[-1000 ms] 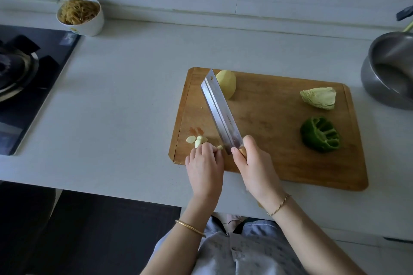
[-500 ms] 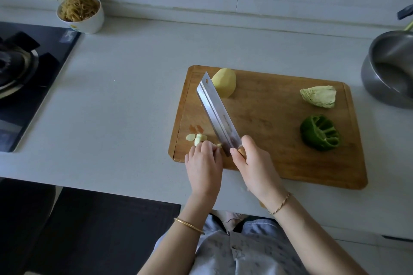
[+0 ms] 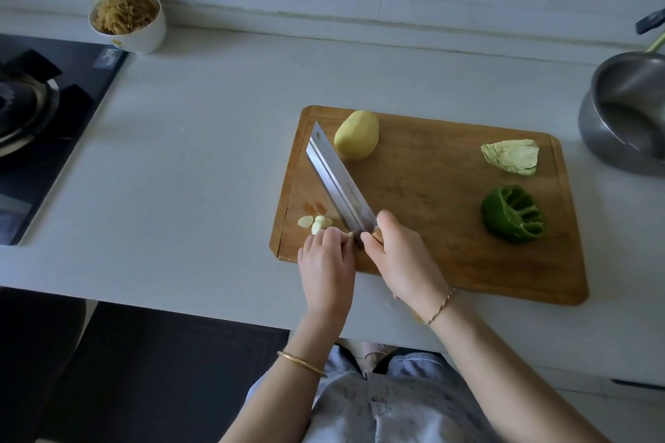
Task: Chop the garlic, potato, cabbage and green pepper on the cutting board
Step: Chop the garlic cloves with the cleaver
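**Cleaver over garlic at the board's lower-left corner**

Head view: the wooden cutting board [image 3: 449, 227] lies right of centre on a pale countertop [image 3: 201, 162]. At its lower-left corner the left hand [image 3: 325, 262] is curled down on a piece of garlic [image 3: 349, 235], of which only a sliver shows past the fingertips. Loose garlic slices [image 3: 315, 222] lie just beyond the knuckles. The right hand [image 3: 399, 259] is clenched around the handle of the cleaver [image 3: 338, 183], whose blade slants up and left, its tip just beside the peeled potato [image 3: 357, 134] at the board's upper left. The cabbage wedge [image 3: 511, 156] sits at the board's upper right, with the hollowed green pepper [image 3: 512, 214] below it, both well apart from the hands.

Around the board: a white bowl of noodles [image 3: 127, 21] in the upper left by the wall, a dark stovetop [image 3: 43, 119] cut off by the left edge, and a metal pot [image 3: 626, 115] cut off by the right edge. The cleaver's handle is almost wholly hidden inside the fist. I cannot tell whether the blade's edge touches the garlic.
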